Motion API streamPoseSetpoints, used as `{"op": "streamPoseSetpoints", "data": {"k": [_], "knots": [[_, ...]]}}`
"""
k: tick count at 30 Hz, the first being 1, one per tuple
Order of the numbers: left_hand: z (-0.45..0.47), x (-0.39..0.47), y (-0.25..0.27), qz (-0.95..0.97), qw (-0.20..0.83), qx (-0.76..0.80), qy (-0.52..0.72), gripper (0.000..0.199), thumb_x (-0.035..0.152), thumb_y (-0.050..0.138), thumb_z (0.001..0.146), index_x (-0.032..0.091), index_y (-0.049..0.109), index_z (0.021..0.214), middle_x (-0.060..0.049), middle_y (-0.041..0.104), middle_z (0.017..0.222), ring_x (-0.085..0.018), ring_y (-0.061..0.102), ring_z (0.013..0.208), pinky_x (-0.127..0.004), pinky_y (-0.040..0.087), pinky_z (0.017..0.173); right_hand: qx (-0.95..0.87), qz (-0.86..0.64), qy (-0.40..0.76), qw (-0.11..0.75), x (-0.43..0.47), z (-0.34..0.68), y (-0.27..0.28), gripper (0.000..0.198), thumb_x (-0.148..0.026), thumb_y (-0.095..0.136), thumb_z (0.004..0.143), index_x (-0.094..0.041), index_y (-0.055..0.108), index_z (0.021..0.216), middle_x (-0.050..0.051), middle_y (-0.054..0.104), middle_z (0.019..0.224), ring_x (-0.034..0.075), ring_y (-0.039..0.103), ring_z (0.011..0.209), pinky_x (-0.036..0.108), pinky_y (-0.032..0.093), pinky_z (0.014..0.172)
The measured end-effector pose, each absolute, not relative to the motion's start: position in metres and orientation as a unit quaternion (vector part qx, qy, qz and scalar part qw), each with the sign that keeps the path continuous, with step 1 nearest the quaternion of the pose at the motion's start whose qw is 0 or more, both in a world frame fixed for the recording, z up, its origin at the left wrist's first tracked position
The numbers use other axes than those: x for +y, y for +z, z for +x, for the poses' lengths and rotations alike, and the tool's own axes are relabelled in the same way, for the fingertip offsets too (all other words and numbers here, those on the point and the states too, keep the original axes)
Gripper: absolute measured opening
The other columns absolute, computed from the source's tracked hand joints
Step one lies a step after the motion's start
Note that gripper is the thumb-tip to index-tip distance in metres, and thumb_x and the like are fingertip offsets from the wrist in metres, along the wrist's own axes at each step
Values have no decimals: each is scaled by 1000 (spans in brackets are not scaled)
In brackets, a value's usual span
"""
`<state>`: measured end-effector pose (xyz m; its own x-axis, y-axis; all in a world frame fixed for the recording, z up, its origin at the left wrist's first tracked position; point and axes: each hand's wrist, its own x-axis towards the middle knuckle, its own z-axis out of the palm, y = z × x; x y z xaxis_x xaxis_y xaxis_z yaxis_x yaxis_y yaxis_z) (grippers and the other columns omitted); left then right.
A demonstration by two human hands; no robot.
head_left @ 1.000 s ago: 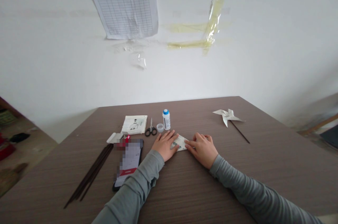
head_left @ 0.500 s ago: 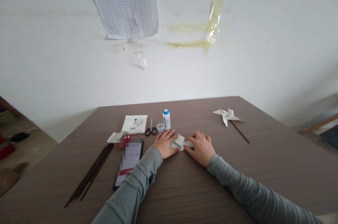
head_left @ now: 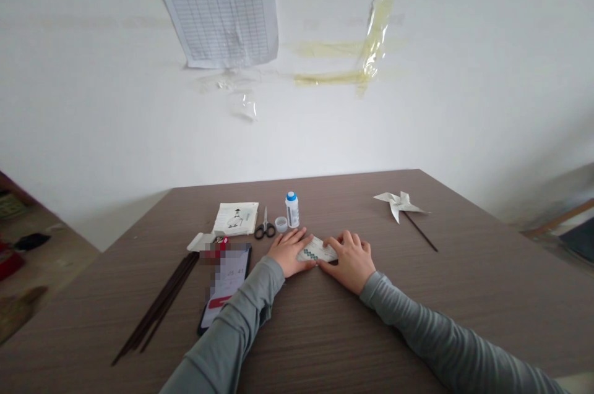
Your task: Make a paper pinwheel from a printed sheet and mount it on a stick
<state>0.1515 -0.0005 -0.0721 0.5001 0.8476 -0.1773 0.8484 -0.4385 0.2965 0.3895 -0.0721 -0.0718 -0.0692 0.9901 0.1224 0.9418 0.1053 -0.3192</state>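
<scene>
A small piece of white paper [head_left: 314, 249] with a dark green zigzag pattern lies on the table, partly hidden under my fingers. My left hand [head_left: 288, 255] rests flat at its left side, fingers spread and thumb along the near edge. From the right, my right hand [head_left: 351, 260] has its fingers curled onto the paper, thumb at the near edge and index finger on the far part. Just beyond my left hand stand a white glue bottle [head_left: 292, 211] with a blue top, a clear cap [head_left: 281, 224] and black-handled scissors [head_left: 265, 228].
A paper pinwheel [head_left: 400, 203] on a dark stick lies at the far right of the table [head_left: 445, 295]. On the left are a stack of printed paper squares [head_left: 236, 219], a phone [head_left: 226, 286], a red-and-white item [head_left: 217, 247] and several dark sticks [head_left: 160, 306]. A white wall stands behind.
My right hand has shifted slightly left over the paper, its thumb now closer to my left thumb. My left hand stays in place. The phone's digits have changed.
</scene>
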Motion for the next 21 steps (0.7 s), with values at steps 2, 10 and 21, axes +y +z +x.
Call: {"op": "streamPoseSetpoints", "data": {"k": [2,10,21], "knots": [[151,-1,-72,847,177,501,6,91,76,84,114,42,65,196,-6,48,213,-49,40,200,-69,32,164,-724,-667,82,153,-72,390,-70,39,-53,97,108,-36,97,144,15,82,144,46,74,139,61,58,121],[152,-2,-71,845,179,505,4,91,71,86,113,39,66,196,-7,48,214,-48,40,200,-68,31,165,-721,-667,91,166,-72,393,-70,52,-43,97,106,-42,93,158,17,81,159,50,72,152,64,60,126],[149,0,-75,848,170,502,7,91,75,84,114,38,66,196,-7,49,213,-48,42,199,-67,34,164,-712,-683,126,106,-66,407,-69,74,-42,88,112,-50,75,184,13,63,200,50,45,193,81,40,153]]}}
